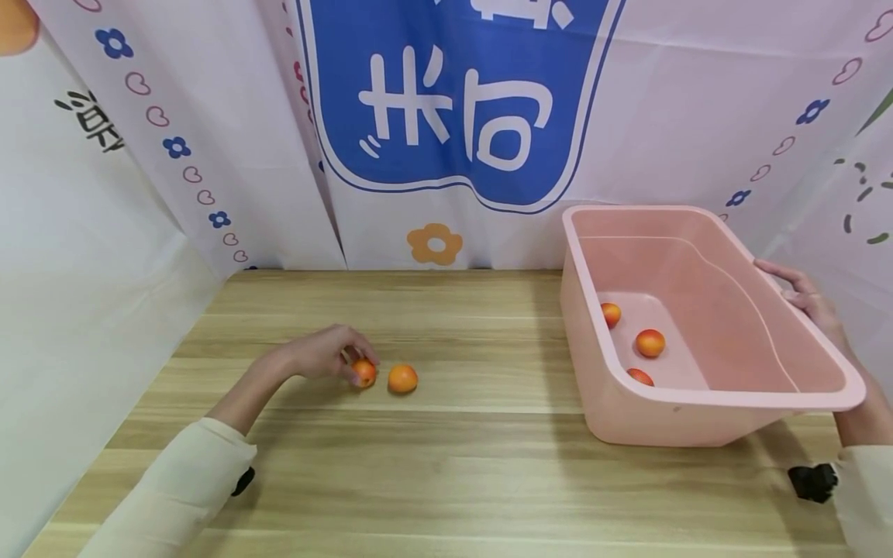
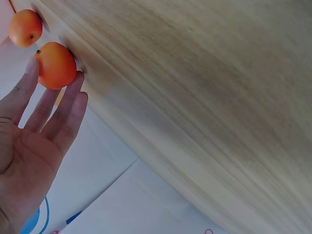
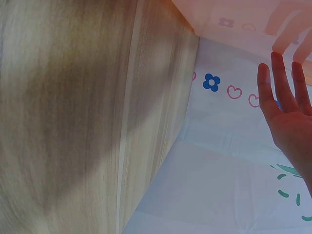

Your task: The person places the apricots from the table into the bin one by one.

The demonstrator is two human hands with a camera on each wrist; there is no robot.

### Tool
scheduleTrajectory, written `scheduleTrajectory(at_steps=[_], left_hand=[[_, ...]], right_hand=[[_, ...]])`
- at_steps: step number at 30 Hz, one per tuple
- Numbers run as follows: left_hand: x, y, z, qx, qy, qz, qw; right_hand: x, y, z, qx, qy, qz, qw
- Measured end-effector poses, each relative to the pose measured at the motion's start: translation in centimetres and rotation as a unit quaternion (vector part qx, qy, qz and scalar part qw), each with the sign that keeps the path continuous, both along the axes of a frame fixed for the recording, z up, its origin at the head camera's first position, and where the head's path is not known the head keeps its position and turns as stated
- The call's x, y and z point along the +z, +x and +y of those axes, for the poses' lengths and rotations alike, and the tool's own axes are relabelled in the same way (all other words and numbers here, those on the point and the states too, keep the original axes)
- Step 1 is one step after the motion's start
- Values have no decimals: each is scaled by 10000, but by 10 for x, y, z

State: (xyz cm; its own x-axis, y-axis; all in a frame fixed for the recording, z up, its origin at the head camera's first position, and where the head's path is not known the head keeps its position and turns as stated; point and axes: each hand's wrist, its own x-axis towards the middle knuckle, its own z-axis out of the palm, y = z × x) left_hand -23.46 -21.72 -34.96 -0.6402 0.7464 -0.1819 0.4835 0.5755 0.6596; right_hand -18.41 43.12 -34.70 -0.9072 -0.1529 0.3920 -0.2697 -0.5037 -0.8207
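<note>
Two small orange fruits lie side by side on the wooden table [image 1: 446, 465]. My left hand [image 1: 357, 359] reaches over the left fruit [image 1: 363, 373]. In the left wrist view its fingers [image 2: 63, 105] are nearly straight and their tips touch that fruit [image 2: 56, 65]. The other fruit [image 1: 402, 379] [image 2: 25, 28] lies free just beyond. At the right stands a pink plastic tub [image 1: 698, 397], tipped up toward the left, with three fruits [image 1: 649, 342] inside. My right hand [image 1: 791, 283] rests with straight fingers [image 3: 278, 83] against the tub's far right rim [image 3: 234, 14].
A printed cloth backdrop [image 1: 446, 116] with blue lettering, flowers and hearts closes off the back and both sides of the table. Black wrist mounts [image 1: 812, 480] sit at both sleeves. Bare wood lies between the fruits and the tub.
</note>
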Motion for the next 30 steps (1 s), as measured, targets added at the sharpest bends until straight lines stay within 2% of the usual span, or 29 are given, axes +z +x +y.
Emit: scheduleTrajectory(at_steps=[10, 14, 22, 30], left_hand=[[3, -6, -3, 223, 242, 293, 9990], [5, -6, -1, 311, 328, 469, 9979], [14, -8, 15, 654, 580, 586, 9944], [24, -8, 34, 922, 911, 534, 9901]], right_hand=[[1, 1, -1, -36, 86, 101, 9999], [0, 0, 0, 58, -49, 61, 10000], [-1, 0, 1, 229, -6, 153, 9996], [-1, 2, -2, -69, 171, 188, 9997]])
